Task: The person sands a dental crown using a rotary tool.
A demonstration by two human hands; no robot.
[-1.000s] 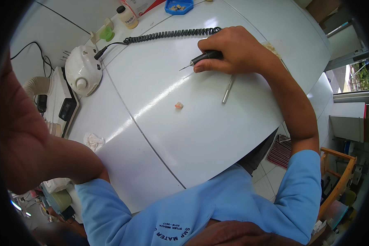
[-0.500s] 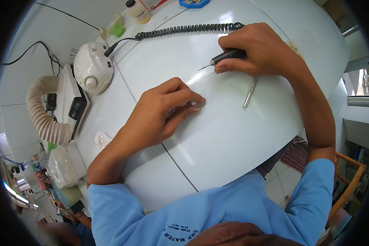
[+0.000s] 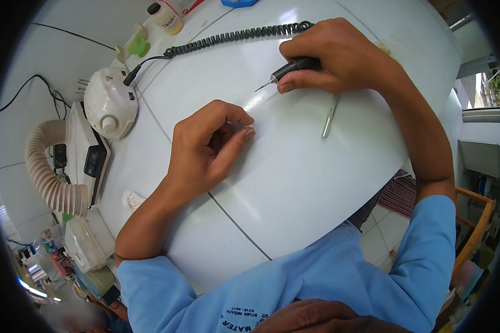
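My right hand (image 3: 347,58) is wrapped round a black rotary handpiece (image 3: 294,68), its thin metal bur pointing left and slightly down, apart from my other hand. Lower and to the left, my left hand (image 3: 205,147) is closed in a pinch just over the white tabletop (image 3: 294,188). Between its thumb and forefinger tips sits a small whitish piece (image 3: 250,127), mostly covered by the fingers. A coiled black cord (image 3: 233,39) runs from behind my right hand to a white rounded control unit (image 3: 108,105). Below my right hand lies a slim silvery rod (image 3: 329,117).
At the left stand a ribbed beige hose (image 3: 41,166) and a clear plastic box (image 3: 86,247). Crumpled tissue (image 3: 131,200) lies near my left forearm. A dark-capped bottle (image 3: 168,20), a green piece (image 3: 139,46) and a blue tray (image 3: 239,2) are at the back.
The whole view has shifted a little. My left fingers have tilted up and back, and the whitish piece shows more between the tips. The handpiece stays in my right hand.
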